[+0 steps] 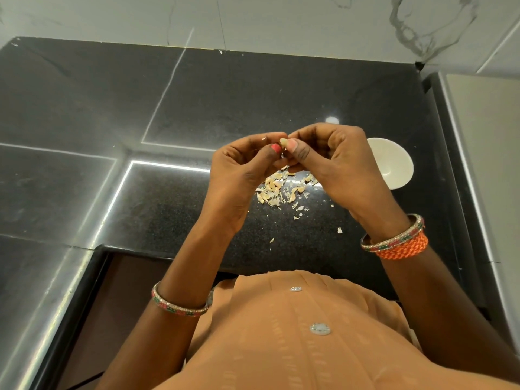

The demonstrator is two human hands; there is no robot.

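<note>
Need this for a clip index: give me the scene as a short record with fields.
activity: peeling a garlic clove above the counter
left hand: pinches the clove at its fingertips
right hand: pinches the clove from the other side
under the hands: pile of skins and cloves on the black counter
bowl: white, on the counter right of the pile, partly hidden by the right hand

Clove (283,141) between left hand (242,170), right hand (334,161)

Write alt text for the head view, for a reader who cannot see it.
The left hand and right hand pinch a garlic clove above a black counter. Peels lie scattered beneath; a white bowl stands at the right.
</note>
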